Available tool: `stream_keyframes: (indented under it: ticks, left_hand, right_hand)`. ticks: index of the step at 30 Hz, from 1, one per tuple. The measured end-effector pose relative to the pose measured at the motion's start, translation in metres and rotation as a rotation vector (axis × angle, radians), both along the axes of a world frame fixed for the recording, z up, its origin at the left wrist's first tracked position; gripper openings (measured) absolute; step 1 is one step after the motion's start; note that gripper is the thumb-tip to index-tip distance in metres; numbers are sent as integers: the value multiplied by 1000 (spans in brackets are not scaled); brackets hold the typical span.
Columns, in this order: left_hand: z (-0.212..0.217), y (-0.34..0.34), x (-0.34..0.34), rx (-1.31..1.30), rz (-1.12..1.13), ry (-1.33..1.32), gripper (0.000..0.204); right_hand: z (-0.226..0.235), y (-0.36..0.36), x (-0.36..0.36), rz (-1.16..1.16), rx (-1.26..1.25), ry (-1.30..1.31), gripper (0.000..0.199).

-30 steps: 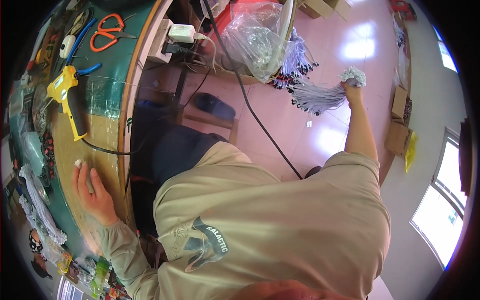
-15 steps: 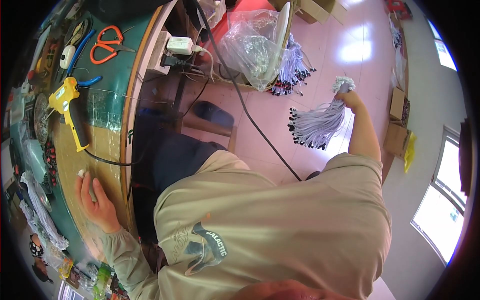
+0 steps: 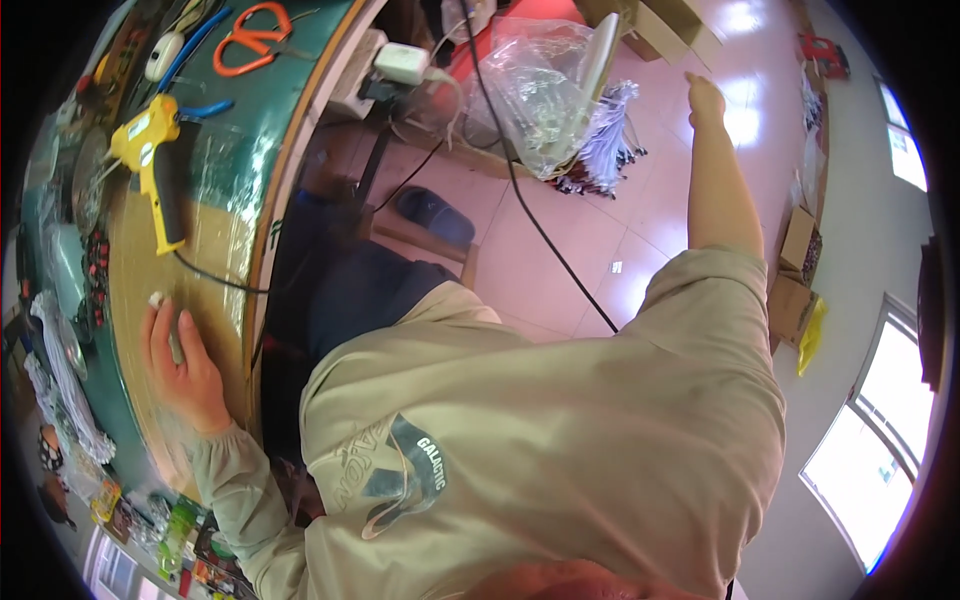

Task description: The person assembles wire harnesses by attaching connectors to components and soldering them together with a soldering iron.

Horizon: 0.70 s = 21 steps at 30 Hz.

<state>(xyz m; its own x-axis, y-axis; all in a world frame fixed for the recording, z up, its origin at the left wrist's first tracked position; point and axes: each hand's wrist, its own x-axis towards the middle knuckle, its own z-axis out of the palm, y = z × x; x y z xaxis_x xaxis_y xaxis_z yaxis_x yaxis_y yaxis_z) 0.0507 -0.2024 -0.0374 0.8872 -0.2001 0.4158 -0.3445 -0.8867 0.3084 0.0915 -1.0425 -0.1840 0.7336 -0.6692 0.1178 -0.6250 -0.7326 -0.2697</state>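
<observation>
My left hand (image 3: 185, 375) rests on the wooden board (image 3: 215, 245) of the bench, fingers stretched out and slightly apart. A small white piece or wrapping (image 3: 155, 299) shows at one fingertip; which, I cannot tell. Beyond the fingers lies a yellow and black glue gun (image 3: 158, 180), its cord running off the bench edge. My right arm reaches far out over the pink floor. At its end my right hand (image 3: 706, 102) is open, with no cables visible in it. A bundle of grey-white cables (image 3: 606, 140) with dark ends hangs beside a clear plastic bag (image 3: 530, 90).
Orange-handled scissors (image 3: 250, 40) and blue-handled pliers (image 3: 205, 108) lie on the green mat. A black cable (image 3: 540, 225) crosses in front of the floor. A white plug (image 3: 402, 63) sits in a power strip. Cardboard boxes (image 3: 790, 308) stand along the right wall; more cables (image 3: 70, 375) lie at left.
The cable bundle that my right hand held is gone from it, and that hand has moved farther away. My left hand stays on the board. The whole view has shifted slightly.
</observation>
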Motion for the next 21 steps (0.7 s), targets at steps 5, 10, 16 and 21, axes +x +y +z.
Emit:
stream_keyframes:
  ticks: [5, 10, 16, 21]
  left_hand:
    - [17, 11, -23, 49, 113, -30, 23]
    - [9, 9, -16, -36, 71, -21, 25]
    - [14, 16, -22, -231, 27, -74, 27]
    - [26, 55, -43, -318, 55, -147, 29]
  right_hand:
    - [47, 191, 78, -36, 783, -819, 29]
    - [142, 295, 79, 298, 656, -911, 31]
    - [225, 458, 73, 760, 631, -944, 22]
    - [255, 610, 73, 1410, 468, -723, 14]
